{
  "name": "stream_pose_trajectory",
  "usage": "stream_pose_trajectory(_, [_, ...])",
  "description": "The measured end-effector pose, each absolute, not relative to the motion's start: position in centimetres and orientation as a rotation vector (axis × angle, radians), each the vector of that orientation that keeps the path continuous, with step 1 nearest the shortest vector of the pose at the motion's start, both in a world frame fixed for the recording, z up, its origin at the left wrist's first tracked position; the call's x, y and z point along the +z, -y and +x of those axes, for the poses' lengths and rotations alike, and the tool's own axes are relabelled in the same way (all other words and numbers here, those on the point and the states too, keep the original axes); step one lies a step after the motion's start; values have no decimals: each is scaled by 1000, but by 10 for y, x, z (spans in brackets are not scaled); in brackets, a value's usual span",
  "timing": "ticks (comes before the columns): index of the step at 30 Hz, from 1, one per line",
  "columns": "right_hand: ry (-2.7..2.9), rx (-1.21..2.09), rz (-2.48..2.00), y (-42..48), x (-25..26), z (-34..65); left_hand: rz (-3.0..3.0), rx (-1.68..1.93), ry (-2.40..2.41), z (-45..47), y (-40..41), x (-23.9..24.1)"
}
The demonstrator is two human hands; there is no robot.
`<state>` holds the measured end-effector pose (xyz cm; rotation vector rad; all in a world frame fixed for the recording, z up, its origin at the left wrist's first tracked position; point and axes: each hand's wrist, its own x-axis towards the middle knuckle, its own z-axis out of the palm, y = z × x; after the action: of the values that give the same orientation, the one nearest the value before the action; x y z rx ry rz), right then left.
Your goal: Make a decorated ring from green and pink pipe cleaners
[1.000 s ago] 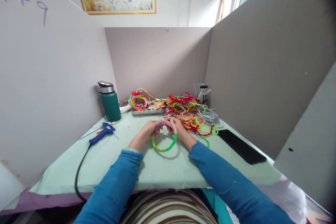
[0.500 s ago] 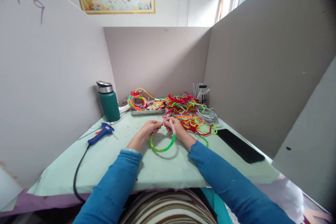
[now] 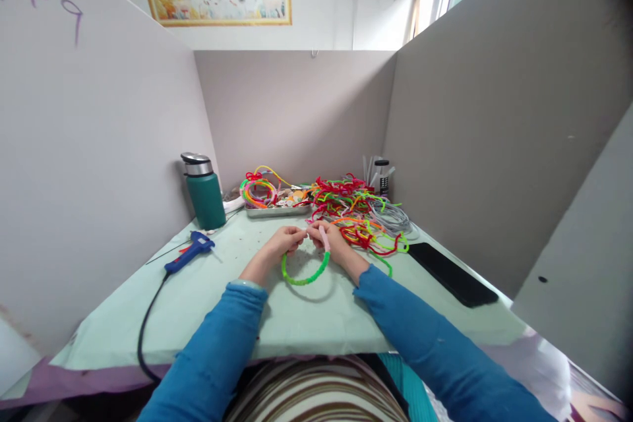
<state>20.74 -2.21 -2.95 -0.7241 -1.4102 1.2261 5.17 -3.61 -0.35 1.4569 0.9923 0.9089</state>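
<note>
Both my hands meet over the middle of the pale green table mat (image 3: 208,303). Between them is a ring of fuzzy pipe cleaner (image 3: 307,277), green along its lower arc and pink where it rises on the right. My left hand (image 3: 279,245) is closed, pinching the ring's top left part. My right hand (image 3: 332,241) is closed on the pink section at the top right. The fingertips of both hands almost touch at the ring's top.
A heap of coloured pipe cleaners (image 3: 359,211) lies behind my hands, beside a metal tray (image 3: 277,210) of finished rings. A green flask (image 3: 204,192) and a blue glue gun (image 3: 190,251) with its black cord sit left. A black phone (image 3: 452,265) lies right. Partition walls enclose three sides.
The purple piece seen near my left fingers a second ago no longer shows. The ring and both hands shifted slightly left and up; the grip is unchanged.
</note>
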Motion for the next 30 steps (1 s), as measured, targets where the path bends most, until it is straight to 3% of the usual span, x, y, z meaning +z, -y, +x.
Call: stream_pose_trajectory(30, [1596,1112,-836,24,-30,208,1507,1018,-1069,55,36,-2])
